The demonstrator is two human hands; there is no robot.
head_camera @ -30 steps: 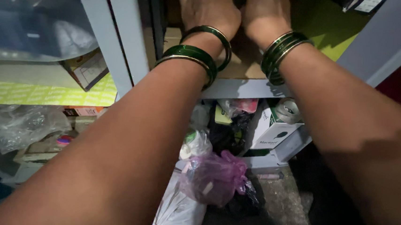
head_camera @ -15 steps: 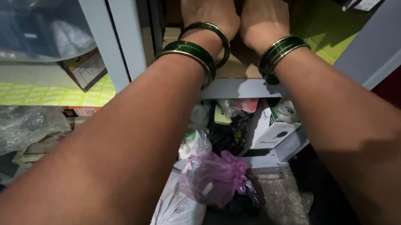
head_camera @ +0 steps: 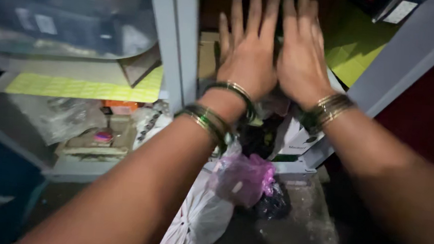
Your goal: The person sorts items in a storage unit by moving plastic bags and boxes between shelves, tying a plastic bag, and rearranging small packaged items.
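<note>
My left hand (head_camera: 247,50) and my right hand (head_camera: 303,51) are stretched out side by side, fingers straight and slightly spread, backs toward me. They hover in front of a grey metal shelf opening (head_camera: 182,43) that holds a brown cardboard box (head_camera: 207,55). Neither hand holds anything. Green and gold bangles (head_camera: 217,112) circle my left wrist, and similar bangles (head_camera: 327,108) sit on my right wrist. The fingertips reach the dark space above the box; whether they touch anything is hidden.
A yellow-green sheet (head_camera: 354,50) lines the shelf at right. Clear plastic bags (head_camera: 66,20) fill the left shelf above a yellow patterned liner (head_camera: 82,87). Below hang a pink plastic bag (head_camera: 243,177), a white bag (head_camera: 194,222) and a white box (head_camera: 297,138).
Both hands have come back out of the shelf opening and flattened, fingers now extended and visible. The view has shifted slightly downward.
</note>
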